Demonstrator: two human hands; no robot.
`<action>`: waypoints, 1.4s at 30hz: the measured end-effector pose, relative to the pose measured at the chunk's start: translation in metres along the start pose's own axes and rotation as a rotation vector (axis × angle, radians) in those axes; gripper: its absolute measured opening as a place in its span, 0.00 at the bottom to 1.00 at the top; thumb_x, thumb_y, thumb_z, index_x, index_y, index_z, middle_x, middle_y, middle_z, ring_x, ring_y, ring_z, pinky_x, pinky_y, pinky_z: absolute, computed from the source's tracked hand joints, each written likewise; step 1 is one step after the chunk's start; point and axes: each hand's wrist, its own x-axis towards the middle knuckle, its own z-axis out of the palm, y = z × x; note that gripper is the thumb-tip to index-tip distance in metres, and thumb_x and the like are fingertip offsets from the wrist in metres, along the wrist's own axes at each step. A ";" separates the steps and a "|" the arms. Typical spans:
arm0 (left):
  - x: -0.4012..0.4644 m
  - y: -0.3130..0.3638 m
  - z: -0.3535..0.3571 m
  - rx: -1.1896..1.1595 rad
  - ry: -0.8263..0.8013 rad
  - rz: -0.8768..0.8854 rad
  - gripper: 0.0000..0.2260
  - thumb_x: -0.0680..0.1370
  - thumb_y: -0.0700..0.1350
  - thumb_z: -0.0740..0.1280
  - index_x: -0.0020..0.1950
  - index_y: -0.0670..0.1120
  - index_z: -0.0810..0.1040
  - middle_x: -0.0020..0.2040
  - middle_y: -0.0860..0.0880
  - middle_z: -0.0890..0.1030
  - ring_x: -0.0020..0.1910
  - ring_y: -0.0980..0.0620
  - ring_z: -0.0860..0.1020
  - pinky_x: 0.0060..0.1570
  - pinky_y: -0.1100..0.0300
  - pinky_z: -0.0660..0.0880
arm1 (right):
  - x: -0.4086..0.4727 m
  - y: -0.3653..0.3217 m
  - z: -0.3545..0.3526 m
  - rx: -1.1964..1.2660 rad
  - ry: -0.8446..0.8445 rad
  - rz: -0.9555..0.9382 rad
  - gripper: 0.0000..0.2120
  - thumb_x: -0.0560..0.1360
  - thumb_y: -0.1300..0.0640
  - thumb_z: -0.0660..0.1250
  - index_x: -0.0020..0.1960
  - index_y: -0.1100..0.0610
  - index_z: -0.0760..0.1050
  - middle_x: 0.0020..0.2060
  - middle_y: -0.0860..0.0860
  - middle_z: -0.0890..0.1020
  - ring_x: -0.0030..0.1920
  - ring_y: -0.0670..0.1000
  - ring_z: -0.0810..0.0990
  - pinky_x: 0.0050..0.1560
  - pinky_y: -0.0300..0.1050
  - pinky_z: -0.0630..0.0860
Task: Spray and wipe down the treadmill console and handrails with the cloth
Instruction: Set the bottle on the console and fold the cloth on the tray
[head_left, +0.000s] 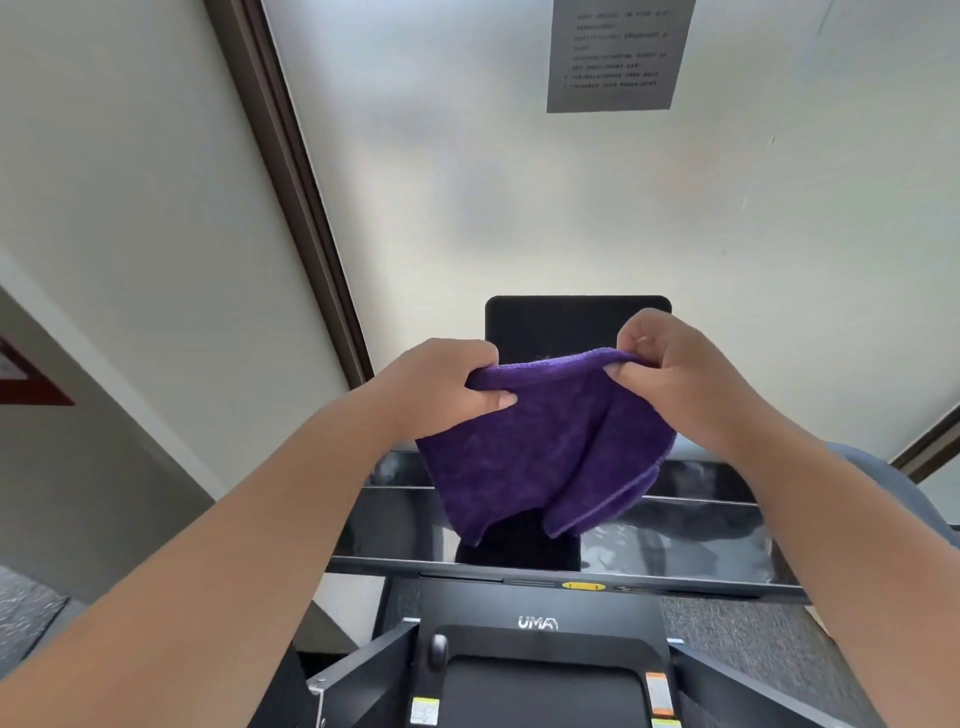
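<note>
A purple cloth (540, 447) hangs folded in the air in front of the treadmill. My left hand (441, 384) pinches its top left corner and my right hand (670, 369) pinches its top right edge. Behind the cloth stands the black screen (550, 322) of the treadmill. Below it runs the glossy black console (691, 540), partly covered by the hanging cloth. A yellow safety key (584, 586) sits on the console's front edge. No spray bottle is in view.
The treadmill deck (540, 691) and its black side uprights (363, 670) lie at the bottom. A frosted glass wall with a posted paper sheet (618, 52) stands behind the machine. A dark door frame (291, 171) runs diagonally at the left. Grey carpet (748, 634) covers the floor.
</note>
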 end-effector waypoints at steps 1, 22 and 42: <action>-0.002 -0.002 -0.005 -0.003 -0.010 0.002 0.20 0.81 0.53 0.73 0.37 0.51 0.67 0.35 0.54 0.72 0.33 0.56 0.68 0.35 0.60 0.64 | 0.001 -0.003 -0.003 -0.007 -0.015 0.014 0.06 0.80 0.55 0.69 0.47 0.48 0.73 0.32 0.44 0.81 0.28 0.43 0.73 0.37 0.46 0.70; 0.009 -0.008 -0.094 0.107 -0.072 0.010 0.17 0.78 0.50 0.76 0.34 0.59 0.74 0.30 0.63 0.73 0.30 0.61 0.69 0.35 0.56 0.64 | 0.030 -0.033 -0.064 -0.235 -0.355 0.068 0.12 0.70 0.51 0.78 0.36 0.51 0.75 0.28 0.41 0.74 0.30 0.43 0.71 0.38 0.46 0.66; -0.114 -0.047 0.026 -0.281 -0.514 -0.196 0.10 0.78 0.61 0.70 0.42 0.57 0.81 0.37 0.61 0.80 0.38 0.63 0.78 0.51 0.56 0.74 | -0.083 0.078 -0.032 -0.033 -0.718 0.295 0.14 0.71 0.45 0.76 0.46 0.55 0.85 0.40 0.56 0.85 0.39 0.45 0.80 0.44 0.42 0.74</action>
